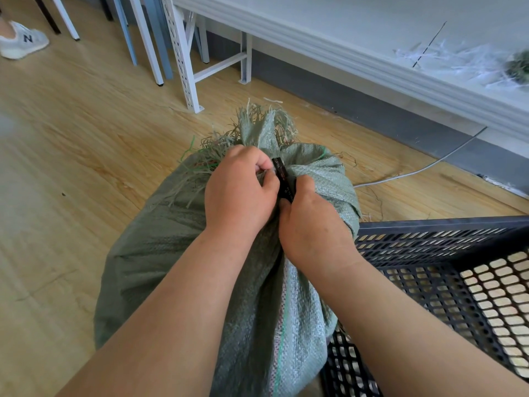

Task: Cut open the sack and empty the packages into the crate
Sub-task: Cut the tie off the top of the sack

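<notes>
Beside perforated black crate (pixel 446 270): both hands grip frayed woven sack (pixel 177 253).

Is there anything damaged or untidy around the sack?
Yes. The sack has a badly frayed mouth, with loose strands hanging out. More shredded white strands lie scattered on the table at the upper right.

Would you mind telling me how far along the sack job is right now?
Early stage. The green sack is still bunched shut at its neck. Both hands, left hand and right hand, work a small black tool there. The black crate shows no packages; emptying remains.
</notes>
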Available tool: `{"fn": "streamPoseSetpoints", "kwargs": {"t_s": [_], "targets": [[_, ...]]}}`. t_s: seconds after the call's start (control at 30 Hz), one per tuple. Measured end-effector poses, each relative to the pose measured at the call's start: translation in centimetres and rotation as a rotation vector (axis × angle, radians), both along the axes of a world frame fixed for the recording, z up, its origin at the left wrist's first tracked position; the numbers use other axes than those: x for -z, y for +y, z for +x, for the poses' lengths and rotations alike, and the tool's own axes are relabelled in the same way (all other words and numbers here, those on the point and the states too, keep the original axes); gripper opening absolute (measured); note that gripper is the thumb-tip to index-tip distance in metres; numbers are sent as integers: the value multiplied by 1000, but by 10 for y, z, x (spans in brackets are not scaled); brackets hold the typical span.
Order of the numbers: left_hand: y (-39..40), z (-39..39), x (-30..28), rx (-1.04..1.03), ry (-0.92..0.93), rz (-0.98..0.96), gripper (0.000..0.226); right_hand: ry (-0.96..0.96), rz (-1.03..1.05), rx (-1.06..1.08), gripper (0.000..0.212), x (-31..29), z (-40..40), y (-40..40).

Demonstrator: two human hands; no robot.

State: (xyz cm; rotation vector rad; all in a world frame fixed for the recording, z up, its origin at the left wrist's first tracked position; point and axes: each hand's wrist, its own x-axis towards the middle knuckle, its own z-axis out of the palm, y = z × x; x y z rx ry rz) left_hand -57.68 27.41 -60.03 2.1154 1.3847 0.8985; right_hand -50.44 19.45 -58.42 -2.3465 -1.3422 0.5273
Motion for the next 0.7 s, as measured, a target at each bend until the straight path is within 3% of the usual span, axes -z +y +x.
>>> {"fn": "streamPoseSetpoints", "kwargs": {"t_s": [0.57, 0.7], "targets": [[-3, 2, -1, 14, 14, 10, 5, 39, -16, -3, 12, 2, 2, 2], [3, 0, 2, -11, -69, -11, 7, 98, 22, -10, 11, 2, 5, 8]]}}
